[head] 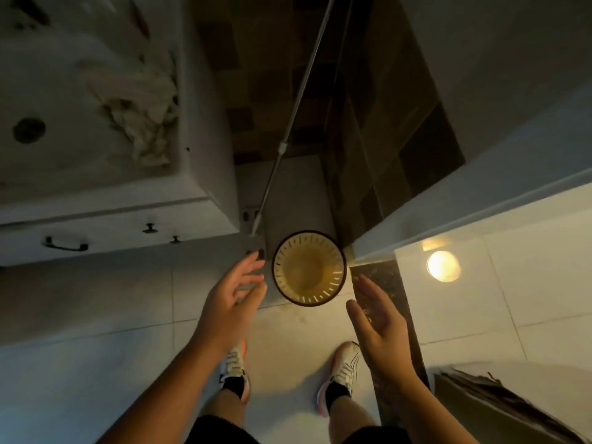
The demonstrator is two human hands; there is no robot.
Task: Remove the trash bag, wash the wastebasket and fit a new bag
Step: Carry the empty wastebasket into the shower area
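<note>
Bare fingers are spread wide on both hands, holding nothing: the left hand point(231, 299) and right hand point(378, 318) hover on either side of the round yellow wastebasket point(309, 268), not touching it. I see no bag inside. Best to grab both sides evenly and lift straight up.

One wastebasket point(309, 268), round, slotted wall, standing on the floor. Two hands: left point(232, 298) and right point(378, 322), one on each side of the basket, neither touching it. Two shoes, left point(234, 363) and right point(344, 366), with two dark socks above them. One long pole point(296, 107) leaning in the corner. One sink point(64, 149) with one drain hole point(28, 130) and one crumpled cloth point(137, 107) in it. Cabinet front below: one bar handle point(65, 245), two small knobs point(150, 229) point(175, 240). One round light reflection point(443, 265) on the floor tile.
</note>
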